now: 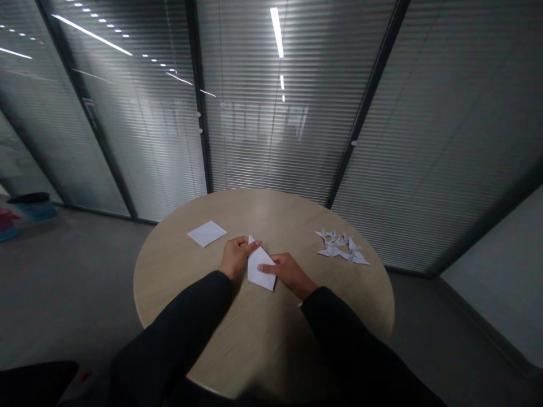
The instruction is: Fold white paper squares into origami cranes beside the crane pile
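Note:
Between my hands, over the middle of the table, is a folded sheet of white paper (259,273) with a pointed top. My left hand (237,254) pinches it near that upper point, thumb lying across the front. On the right edge, my right hand (289,271) grips the same paper, its thumb flat on the face and the other fingers behind, partly hidden. Farther left lies a flat stack or sheet of white square paper (207,233). Several folded white paper cranes (339,246) sit in a cluster at the right.
The round wooden table (169,282) stands close to a glass partition with blinds (271,141). A blue bin (34,206) is on the floor at far left. A dark object (38,381) shows at the lower left corner.

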Demonstrator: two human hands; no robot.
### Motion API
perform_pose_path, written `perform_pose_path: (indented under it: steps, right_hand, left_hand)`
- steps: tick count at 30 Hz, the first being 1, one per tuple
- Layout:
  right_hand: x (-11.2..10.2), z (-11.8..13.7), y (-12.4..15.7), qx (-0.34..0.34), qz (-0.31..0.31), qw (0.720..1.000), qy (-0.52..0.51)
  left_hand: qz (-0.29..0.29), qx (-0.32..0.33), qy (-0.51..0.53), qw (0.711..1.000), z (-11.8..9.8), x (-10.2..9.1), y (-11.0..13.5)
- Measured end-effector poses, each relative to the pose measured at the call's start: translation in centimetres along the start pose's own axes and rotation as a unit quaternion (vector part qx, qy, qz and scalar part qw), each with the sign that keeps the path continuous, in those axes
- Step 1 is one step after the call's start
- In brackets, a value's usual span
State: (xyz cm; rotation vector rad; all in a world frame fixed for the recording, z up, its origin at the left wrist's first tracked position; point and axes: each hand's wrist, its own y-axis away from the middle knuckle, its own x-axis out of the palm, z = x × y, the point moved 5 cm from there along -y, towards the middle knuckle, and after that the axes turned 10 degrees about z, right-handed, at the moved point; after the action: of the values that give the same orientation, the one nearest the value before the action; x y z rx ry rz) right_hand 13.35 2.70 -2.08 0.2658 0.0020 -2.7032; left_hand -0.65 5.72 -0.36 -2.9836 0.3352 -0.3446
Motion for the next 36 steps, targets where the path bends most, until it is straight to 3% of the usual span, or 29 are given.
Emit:
perform_pose_path:
  steps: [12, 22, 31, 36]
  right_hand:
    - [-0.1, 0.4, 0.4, 0.007, -0.008, 1.000, -0.004]
    - [0.0, -0.1, 0.0, -0.003, 0.010, 1.000, -0.013]
    - [-0.2, 0.4, 0.3, 0.004, 0.001, 1.000, -0.004]
    - [0.0, 0.8, 0.3, -0.009, 0.000, 1.000, 0.007]
  left_hand:
    - [0.051, -0.032, 0.010, 0.998, 0.2, 0.6, 0.0]
    - [0.039, -0.003, -0.006, 0.999, -0.7, 1.0, 0.4]
    - [0.042, -0.008, 0.002, 0.999, 1.0, 0.4, -0.3]
    - [0.030, 0.001, -0.029, 0.999, 0.9, 0.1, -0.4]
